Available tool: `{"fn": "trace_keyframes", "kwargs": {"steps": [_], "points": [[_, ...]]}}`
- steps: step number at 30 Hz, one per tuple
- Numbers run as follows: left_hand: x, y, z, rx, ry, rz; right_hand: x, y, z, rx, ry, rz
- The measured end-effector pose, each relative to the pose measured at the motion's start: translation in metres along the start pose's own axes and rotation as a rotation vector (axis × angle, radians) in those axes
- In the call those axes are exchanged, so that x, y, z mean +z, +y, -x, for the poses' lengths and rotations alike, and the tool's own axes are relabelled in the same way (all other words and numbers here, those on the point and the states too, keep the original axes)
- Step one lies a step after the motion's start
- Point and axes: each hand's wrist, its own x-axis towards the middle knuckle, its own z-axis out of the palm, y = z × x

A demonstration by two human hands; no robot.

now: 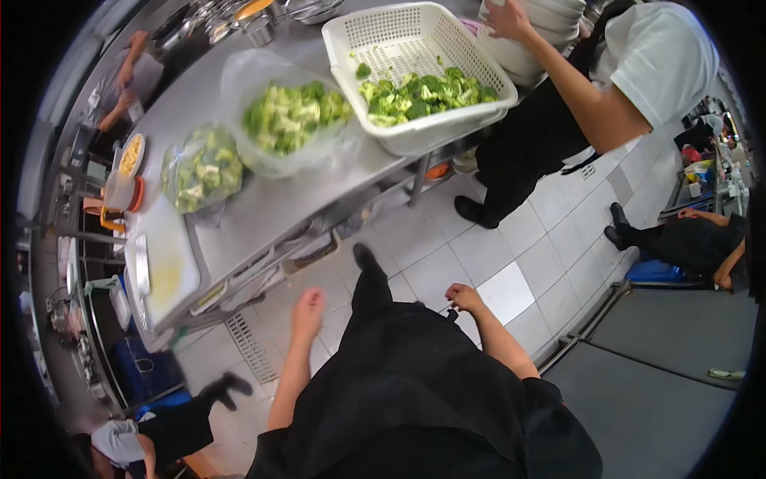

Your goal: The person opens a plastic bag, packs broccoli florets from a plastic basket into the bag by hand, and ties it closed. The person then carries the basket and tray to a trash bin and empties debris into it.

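My left hand (309,310) hangs in the air over the tiled floor, a little short of the steel table; motion blur smears its fingers, and nothing shows in it. Beside the front of my black apron (415,375), my right hand (464,298) is loosely curled, fingers a little apart and holding nothing visible. A black strap end (452,315) lies close by it. On the table are broccoli florets in an open clear plastic bag (291,120), a smaller filled bag of broccoli (202,169), and a white perforated basket (363,44) with broccoli at its near end.
The steel table (271,211) carries a white cutting board (171,263) at its near-left end. A co-worker (550,112) stands right of the basket, one hand raised. Others are at far left, lower left and right. A floor drain (250,347) and a grey-topped surface (662,351) flank me.
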Motion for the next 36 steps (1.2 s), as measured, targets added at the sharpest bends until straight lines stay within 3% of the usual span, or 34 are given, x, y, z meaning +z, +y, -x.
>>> {"fn": "trace_keyframes", "kwargs": {"steps": [3,7,8,9,12,15,18,20,27,29,31,33,34,36], "points": [[0.041,0.012,0.076,0.074,-0.453,-0.268,-0.001,0.086,0.020,0.235,-0.035,0.032],[0.056,-0.028,0.121,0.074,-0.502,-0.315,-0.005,0.160,0.058,0.390,-0.114,-0.107],[0.044,-0.020,0.126,-0.041,-0.510,-0.280,-0.003,0.176,0.066,0.397,-0.073,-0.081],[0.034,-0.019,0.129,-0.153,-0.514,-0.243,0.001,0.183,0.072,0.403,-0.029,-0.055],[0.017,-0.026,0.135,-0.172,-0.495,-0.433,0.018,0.195,0.083,0.399,0.000,-0.131],[0.009,-0.055,0.144,-0.191,-0.451,-0.410,0.040,0.187,0.078,0.351,-0.011,-0.173],[0.004,-0.093,0.160,-0.188,-0.415,-0.386,0.072,0.169,0.073,0.208,-0.006,-0.207],[-0.001,-0.110,0.178,-0.214,-0.412,-0.383,0.085,0.134,0.079,0.164,-0.026,0.030],[-0.022,-0.229,0.288,-0.340,-0.330,-0.307,0.150,0.065,0.083,-0.014,-0.181,0.228],[-0.022,-0.292,0.331,-0.325,-0.370,-0.430,0.165,0.022,0.078,-0.023,-0.207,0.211],[-0.039,-0.305,0.375,-0.380,-0.514,-0.512,0.176,-0.032,0.052,-0.101,-0.213,0.180],[-0.046,-0.322,0.418,-0.447,-0.385,-0.400,0.188,-0.093,0.014,-0.224,-0.177,0.165],[-0.040,-0.344,0.436,-0.674,-0.321,-0.244,0.192,-0.128,-0.002,-0.278,-0.150,0.136],[-0.042,-0.339,0.462,-0.838,-0.199,-0.192,0.198,-0.199,-0.034,-0.366,-0.074,0.109]]}}
